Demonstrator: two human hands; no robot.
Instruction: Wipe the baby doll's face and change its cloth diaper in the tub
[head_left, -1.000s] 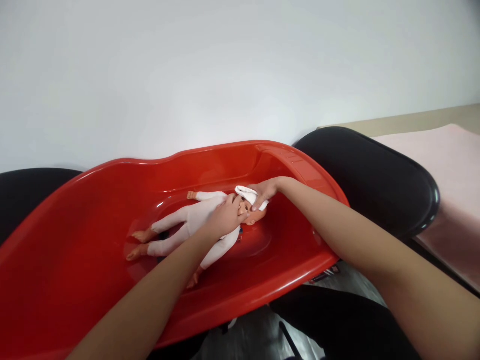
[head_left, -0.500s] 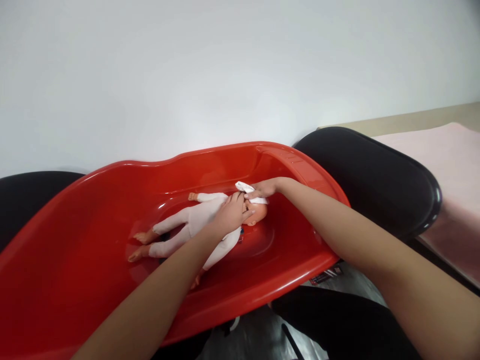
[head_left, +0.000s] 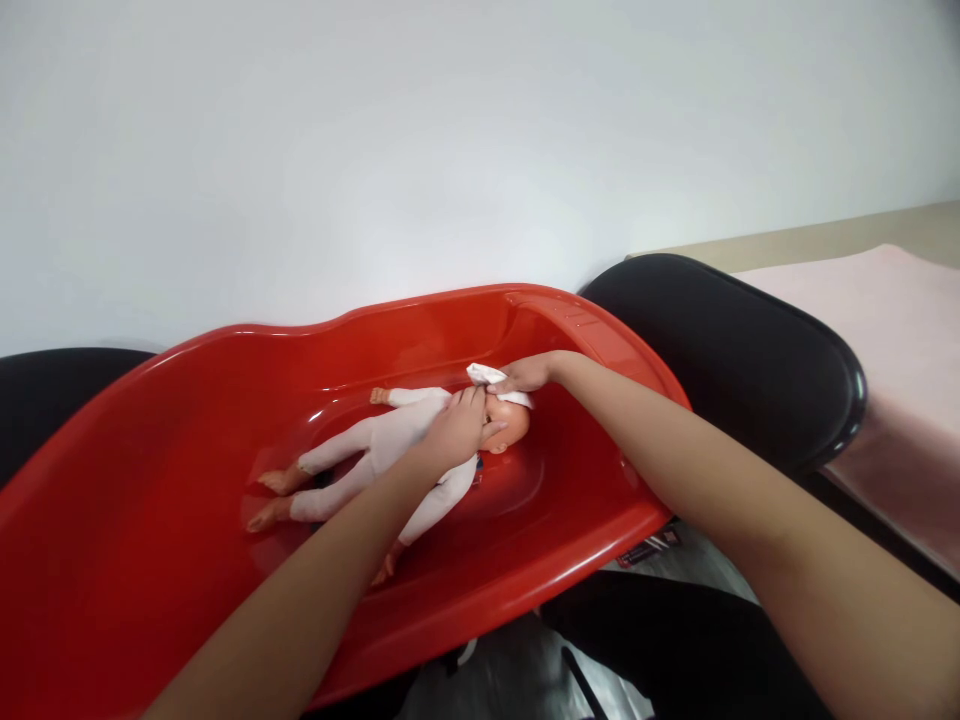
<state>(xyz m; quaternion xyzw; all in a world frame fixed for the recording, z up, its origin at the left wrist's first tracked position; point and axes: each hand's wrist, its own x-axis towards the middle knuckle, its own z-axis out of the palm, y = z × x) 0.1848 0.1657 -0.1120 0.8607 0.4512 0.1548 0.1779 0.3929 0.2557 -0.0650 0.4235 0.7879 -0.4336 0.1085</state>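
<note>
Pinching a folded white cloth (head_left: 484,375), the fingers of the right hand (head_left: 529,372) are drawn narrow just right of the frame's middle, with the cloth lying against the head of a doll (head_left: 405,435). The left hand (head_left: 456,430) lies over the doll's lower face and upper chest, its thumb out along the cheek; whether its fingers grip or merely rest, I cannot tell. The doll, in white clothing with bare feet, lies face up at the centre of the frame, feet to the left and head to the right. Around it is a red tub (head_left: 157,500), filling the lower left and middle. A black rounded panel (head_left: 735,350) stands beyond the tub at right, near a pink sheet (head_left: 907,340) at the right edge. A pale wall (head_left: 450,140) fills the upper frame.
</note>
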